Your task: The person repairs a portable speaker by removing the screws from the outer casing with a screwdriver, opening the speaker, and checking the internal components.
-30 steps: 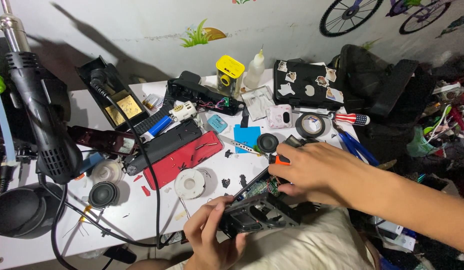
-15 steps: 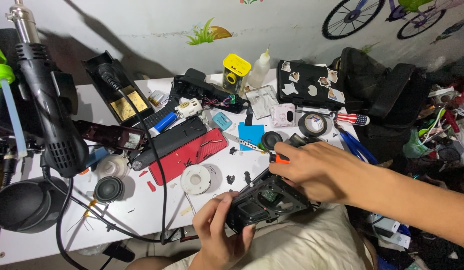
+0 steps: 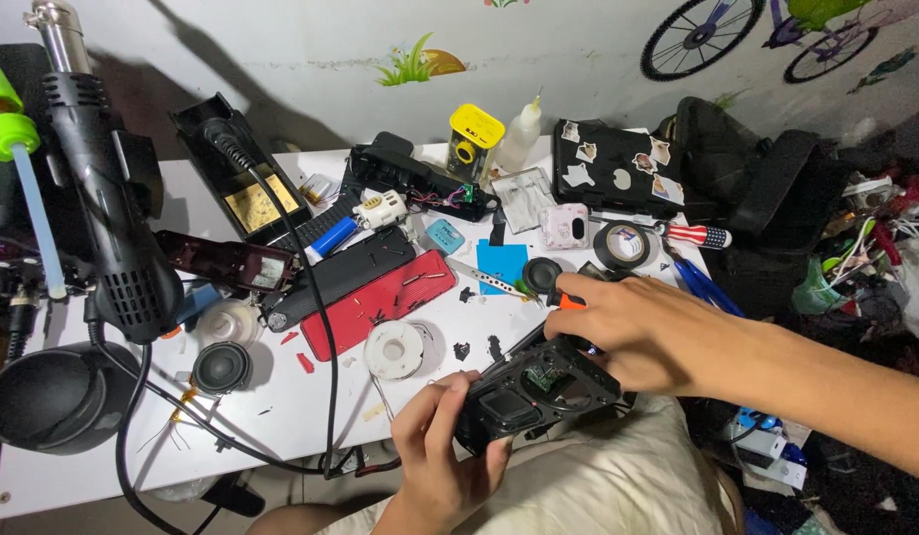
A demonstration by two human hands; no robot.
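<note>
Holding a black speaker housing (image 3: 535, 392) at the bench (image 3: 281, 416) edge: left hand (image 3: 442, 451) fingers clasp it; right hand (image 3: 638, 332) fingers grip an orange-handled screwdriver (image 3: 568, 300).

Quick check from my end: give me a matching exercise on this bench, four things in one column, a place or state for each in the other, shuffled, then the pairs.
Things:
1. black housing
2. solder spool
3. roll of black tape
4. heat gun

Places or states:
A. upright at the table's left edge
B. gripped by the left hand, with the right hand over it
C. flat on the white table beside the red panel
D. next to the striped screwdriver

Pairs: 1-B, 2-C, 3-D, 4-A
</note>
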